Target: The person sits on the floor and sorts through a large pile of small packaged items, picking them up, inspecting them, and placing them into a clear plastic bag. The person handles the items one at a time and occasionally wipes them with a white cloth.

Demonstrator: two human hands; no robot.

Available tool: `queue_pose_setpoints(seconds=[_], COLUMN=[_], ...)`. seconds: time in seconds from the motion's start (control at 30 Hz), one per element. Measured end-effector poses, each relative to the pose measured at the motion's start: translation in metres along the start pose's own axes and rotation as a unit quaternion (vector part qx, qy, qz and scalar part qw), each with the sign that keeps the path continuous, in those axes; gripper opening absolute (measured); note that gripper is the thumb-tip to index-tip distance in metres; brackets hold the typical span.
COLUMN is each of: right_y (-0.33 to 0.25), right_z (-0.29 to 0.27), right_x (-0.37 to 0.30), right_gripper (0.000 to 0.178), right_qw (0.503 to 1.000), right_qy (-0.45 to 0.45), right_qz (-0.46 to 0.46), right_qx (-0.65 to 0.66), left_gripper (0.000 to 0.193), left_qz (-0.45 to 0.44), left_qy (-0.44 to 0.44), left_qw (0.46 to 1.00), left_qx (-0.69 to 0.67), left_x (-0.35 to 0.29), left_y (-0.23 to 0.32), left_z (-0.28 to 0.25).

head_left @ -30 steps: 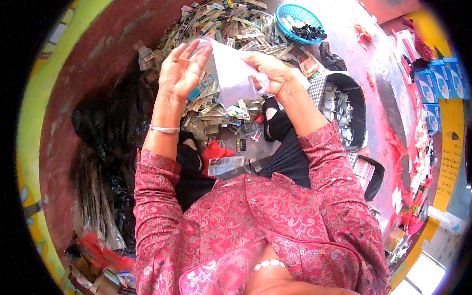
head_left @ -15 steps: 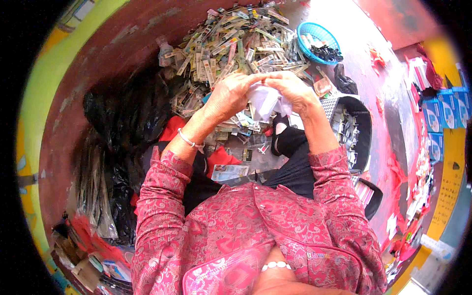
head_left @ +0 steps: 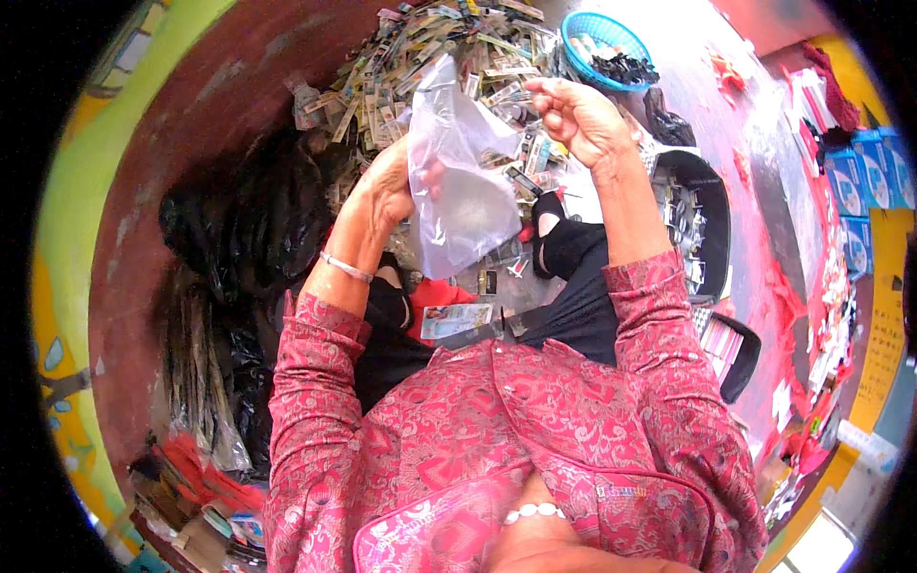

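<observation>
Clear crinkled plastic bag (head_left: 465,186) hangs lengthwise from our gripping left hand (head_left: 390,183), while our right hand (head_left: 576,116) pinches nearby, off the bag.

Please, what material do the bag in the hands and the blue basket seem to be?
The bag looks like thin clear plastic film: items behind show through, and it creases with glossy highlights. The blue basket appears to be moulded plastic: uniform colour and an openwork lattice wall.
</observation>
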State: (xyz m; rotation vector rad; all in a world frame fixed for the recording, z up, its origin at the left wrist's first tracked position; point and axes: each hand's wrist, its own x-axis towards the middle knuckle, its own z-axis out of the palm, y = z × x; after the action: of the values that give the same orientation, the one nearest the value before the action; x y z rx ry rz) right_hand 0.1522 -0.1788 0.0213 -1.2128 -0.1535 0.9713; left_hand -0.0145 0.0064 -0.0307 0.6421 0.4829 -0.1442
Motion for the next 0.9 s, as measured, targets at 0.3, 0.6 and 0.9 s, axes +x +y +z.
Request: queue_pose_setpoints(seconds=[0.3,0.6,0.9], right_y=[0.008,0.010,0.005], right_z=[0.007,0.023,0.014], right_x=[-0.002,-0.009,-0.006], right_gripper=[0.041,0.040,0.025], right_qw=[0.969,0.950,0.969], right_qy=[0.038,-0.130,-0.032], right_qz=[-0.082,-0.121,-0.120], right_qx=[-0.228,-0.258,-0.213], left_gripper=[0.030,0.025,0.035], left_qz=[0.083,0.175,0.152], left_qy=[0.131,0.077,0.160], left_qw=[0.976,0.904,0.958], left_qx=[0.154,0.383,0.184], left_x=[-0.008,-0.010,-0.012], left_y=[-0.016,-0.014,0.005], left_z=[0.042,0.034,0.037])
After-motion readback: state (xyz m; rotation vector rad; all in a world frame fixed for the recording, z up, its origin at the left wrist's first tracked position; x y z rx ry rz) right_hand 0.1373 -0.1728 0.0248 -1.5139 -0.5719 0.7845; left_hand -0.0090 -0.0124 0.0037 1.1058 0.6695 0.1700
